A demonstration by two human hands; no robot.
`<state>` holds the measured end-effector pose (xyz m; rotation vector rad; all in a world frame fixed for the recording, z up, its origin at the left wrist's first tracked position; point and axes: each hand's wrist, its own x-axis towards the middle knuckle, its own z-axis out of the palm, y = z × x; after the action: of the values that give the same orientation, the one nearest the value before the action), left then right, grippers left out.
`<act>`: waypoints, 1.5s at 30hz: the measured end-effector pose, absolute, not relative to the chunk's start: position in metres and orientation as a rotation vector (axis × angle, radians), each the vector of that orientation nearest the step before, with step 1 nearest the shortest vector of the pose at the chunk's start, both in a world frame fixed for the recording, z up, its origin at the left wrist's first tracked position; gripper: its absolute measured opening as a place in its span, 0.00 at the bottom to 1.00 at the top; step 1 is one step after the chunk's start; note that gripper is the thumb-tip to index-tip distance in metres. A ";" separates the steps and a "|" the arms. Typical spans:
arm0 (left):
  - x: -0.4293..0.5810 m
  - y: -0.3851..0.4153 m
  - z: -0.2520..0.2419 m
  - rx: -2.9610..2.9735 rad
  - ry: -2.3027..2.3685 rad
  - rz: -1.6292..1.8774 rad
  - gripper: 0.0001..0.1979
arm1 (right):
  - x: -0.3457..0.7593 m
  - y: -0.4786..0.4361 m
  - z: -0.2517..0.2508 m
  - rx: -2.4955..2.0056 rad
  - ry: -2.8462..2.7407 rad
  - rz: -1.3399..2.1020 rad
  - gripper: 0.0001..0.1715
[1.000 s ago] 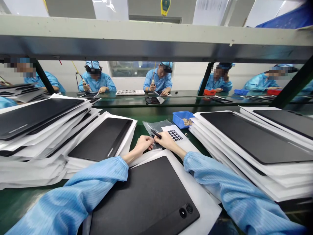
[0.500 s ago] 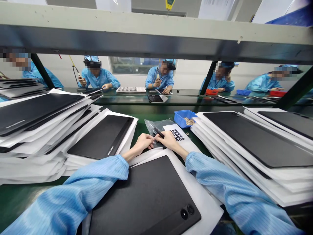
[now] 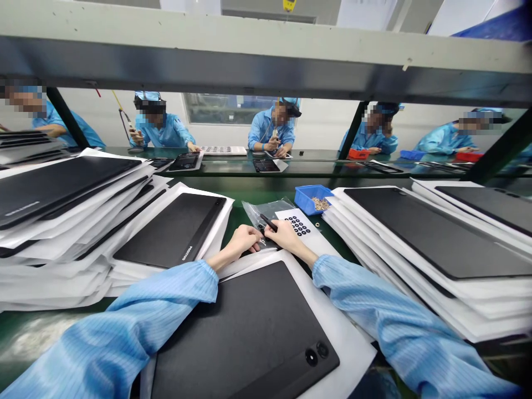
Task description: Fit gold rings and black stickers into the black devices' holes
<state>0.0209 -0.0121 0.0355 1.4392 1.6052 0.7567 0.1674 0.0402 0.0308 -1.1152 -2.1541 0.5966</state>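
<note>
Green table (image 3: pixel 235 219), shelf (image 3: pixel 266 62) was above | I had room between left pile (image 3: pixel 170 233) and right pile (image 3: pixel 428 233) | right hand (image 3: pixel 286 236) held stick (image 3: pixel 268 223) | left hand (image 3: pixel 244 240): grip, I couldn't tell

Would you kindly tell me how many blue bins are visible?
2: one blue bin right of the clear bag, another blue bin on the far bench; others may be hidden.

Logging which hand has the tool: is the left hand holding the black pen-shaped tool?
No, the black pen-shaped tool sticks up from the grip of the right hand.
</note>
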 end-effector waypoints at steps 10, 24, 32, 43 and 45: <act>0.018 -0.027 0.046 1.830 1.883 0.846 0.11 | 0.214 -0.026 0.085 -1.072 -2.008 1.070 0.08; 0.062 -0.148 0.048 2.406 0.834 0.509 0.04 | 0.279 -0.172 0.042 -1.430 -1.851 1.156 0.04; 0.062 -0.144 0.048 2.417 0.815 0.524 0.05 | 0.270 -0.172 0.045 -1.465 -1.874 1.089 0.05; 0.064 -0.143 0.048 2.458 0.791 0.497 0.06 | 0.262 -0.185 0.046 -1.379 -2.017 0.696 0.09; 0.063 -0.144 0.048 2.486 0.774 0.490 0.07 | 0.263 -0.187 0.045 -1.359 -2.020 0.682 0.10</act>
<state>0.0634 -0.1436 0.0479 2.4857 0.7739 0.4897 0.2626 -0.1866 0.0449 -1.3589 -2.0199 0.6819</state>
